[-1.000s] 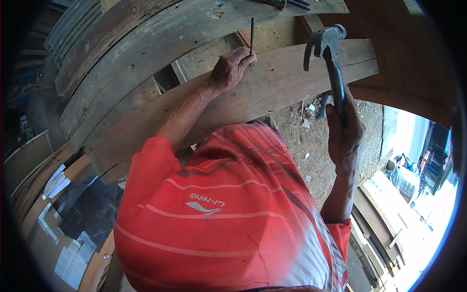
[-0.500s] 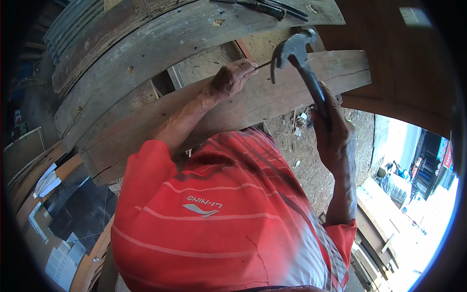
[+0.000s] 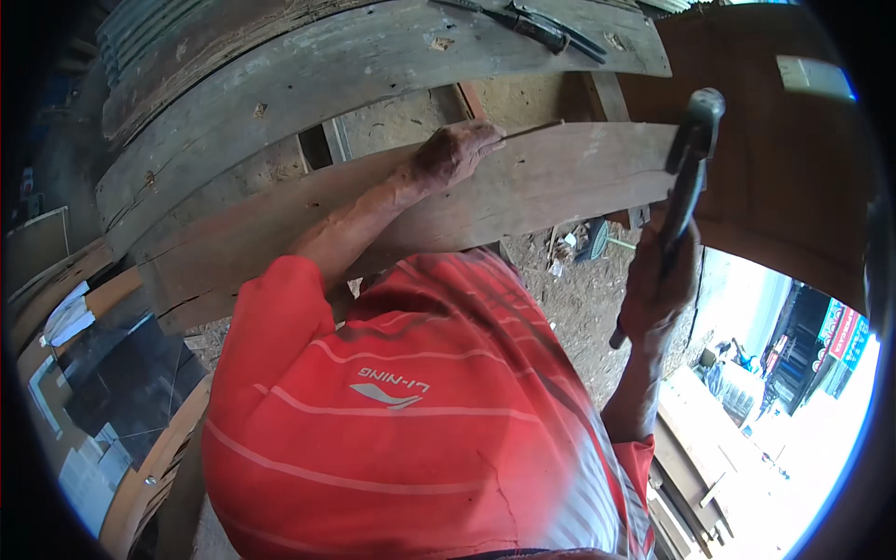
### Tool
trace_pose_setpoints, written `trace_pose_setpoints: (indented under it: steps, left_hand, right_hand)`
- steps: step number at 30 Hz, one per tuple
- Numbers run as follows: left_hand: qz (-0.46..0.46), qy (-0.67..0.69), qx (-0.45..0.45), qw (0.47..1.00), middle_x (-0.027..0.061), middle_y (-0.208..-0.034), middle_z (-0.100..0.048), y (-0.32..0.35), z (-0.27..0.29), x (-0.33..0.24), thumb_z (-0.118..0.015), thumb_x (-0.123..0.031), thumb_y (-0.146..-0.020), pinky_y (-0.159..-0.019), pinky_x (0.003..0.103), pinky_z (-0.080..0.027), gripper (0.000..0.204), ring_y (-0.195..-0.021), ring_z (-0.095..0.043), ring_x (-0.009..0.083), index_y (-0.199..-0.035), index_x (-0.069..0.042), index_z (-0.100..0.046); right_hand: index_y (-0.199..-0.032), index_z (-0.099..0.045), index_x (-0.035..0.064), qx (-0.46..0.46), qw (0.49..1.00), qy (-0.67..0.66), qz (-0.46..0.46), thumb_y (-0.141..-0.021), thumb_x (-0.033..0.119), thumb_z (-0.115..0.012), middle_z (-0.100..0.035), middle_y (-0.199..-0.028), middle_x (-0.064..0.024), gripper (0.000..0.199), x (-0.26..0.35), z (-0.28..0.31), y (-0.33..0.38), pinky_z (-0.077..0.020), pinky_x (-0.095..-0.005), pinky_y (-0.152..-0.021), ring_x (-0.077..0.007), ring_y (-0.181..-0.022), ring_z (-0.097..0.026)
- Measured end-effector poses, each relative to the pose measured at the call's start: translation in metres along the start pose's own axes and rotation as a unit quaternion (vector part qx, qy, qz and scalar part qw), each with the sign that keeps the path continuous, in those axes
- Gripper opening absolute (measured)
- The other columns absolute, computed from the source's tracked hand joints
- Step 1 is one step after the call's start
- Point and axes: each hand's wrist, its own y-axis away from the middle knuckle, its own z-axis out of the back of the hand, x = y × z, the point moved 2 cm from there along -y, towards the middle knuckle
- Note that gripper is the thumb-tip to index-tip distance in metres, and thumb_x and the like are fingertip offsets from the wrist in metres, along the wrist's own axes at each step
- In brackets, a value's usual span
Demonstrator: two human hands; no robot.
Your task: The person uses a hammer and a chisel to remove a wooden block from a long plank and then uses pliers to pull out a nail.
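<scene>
My right hand (image 3: pixel 658 289) is wrapped round the handle of a claw hammer (image 3: pixel 691 177), raised at the right with its head above the end of a wooden plank (image 3: pixel 569 177). My left hand (image 3: pixel 455 154) rests by the plank's far edge, its fingers pinched on a thin brown rod (image 3: pixel 534 129). The rod points right, away from the fingertips; whether it is a long nail or a bare bar I cannot tell. A gap separates the hammer head from the rod.
Beyond the plank runs a second weathered board (image 3: pixel 345 79), with dark-handled tools (image 3: pixel 551 35) lying at its far end. A brown panel (image 3: pixel 765 140) stands at the right. Dirt ground (image 3: pixel 569 299) with litter shows below the plank. Dark tiles (image 3: pixel 131 383) lie at the left.
The hammer has swung right, away from the rod, and its head is turned. My left hand still pinches the rod, more of which is now uncovered. The whole view has shifted slightly.
</scene>
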Motion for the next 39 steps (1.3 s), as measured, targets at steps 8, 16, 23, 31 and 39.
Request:
trace_pose_setpoints:
  steps: [8,16,23,31,39]
  left_hand:
    - [0.129,0.060,-0.015,0.990,0.0112,-0.088,-0.070,-0.001,0.009,0.011,-0.059,-0.007,-0.104,-0.073,0.035,-0.057,0.007,-0.082,-0.071,0.0220,-0.101,-0.001,-0.060]
    - [0.141,0.083,0.024,0.986,0.0101,-0.089,-0.070,-0.002,0.008,0.009,-0.058,-0.009,-0.105,-0.073,0.035,-0.057,0.008,-0.082,-0.071,0.0192,-0.102,-0.001,-0.059]
    - [0.070,0.033,0.023,0.997,0.0131,-0.088,-0.069,-0.005,0.007,0.005,-0.065,-0.005,-0.099,-0.070,0.036,-0.056,0.005,-0.080,-0.071,0.0257,-0.101,-0.001,-0.062]
    - [0.036,0.008,0.019,0.999,0.0157,-0.091,-0.067,-0.004,0.005,-0.003,-0.072,-0.003,-0.092,-0.069,0.042,-0.056,0.013,-0.083,-0.070,0.0353,-0.103,-0.001,-0.064]
    - [0.037,0.010,0.009,0.999,0.0148,-0.093,-0.066,0.000,0.001,0.004,-0.069,-0.005,-0.094,-0.070,0.043,-0.057,0.012,-0.083,-0.070,0.0351,-0.103,-0.001,-0.064]
  right_hand:
    - [-0.139,-0.057,0.0019,-0.020,0.995,-0.065,-0.077,-0.101,0.011,-0.063,-0.066,-0.094,-0.0052,0.040,-0.025,-0.006,0.007,-0.0485,-0.0249,-0.071,-0.0085,-0.081,-0.059]
    - [-0.139,-0.058,0.0052,0.060,0.993,-0.032,-0.099,-0.101,0.016,-0.066,-0.059,-0.086,-0.0005,0.041,-0.039,-0.028,0.018,-0.0467,-0.0254,-0.068,-0.0077,-0.076,-0.054]
    - [-0.138,-0.059,0.0037,0.039,0.994,-0.050,-0.091,-0.098,0.010,-0.069,-0.058,-0.083,0.0007,0.041,-0.024,-0.028,0.015,-0.0452,-0.0236,-0.066,-0.0053,-0.073,-0.051]
    - [-0.139,-0.055,0.0107,0.063,0.978,0.154,0.125,-0.098,0.011,-0.068,-0.068,-0.085,-0.0195,0.043,0.007,-0.018,-0.006,-0.0540,-0.0386,-0.063,-0.0294,-0.068,-0.071]
    - [-0.129,-0.050,-0.0122,-0.188,0.953,-0.131,0.196,-0.105,0.020,-0.055,-0.051,-0.067,-0.0048,0.040,0.057,0.044,-0.026,-0.0377,-0.0225,-0.043,-0.0064,-0.050,-0.044]
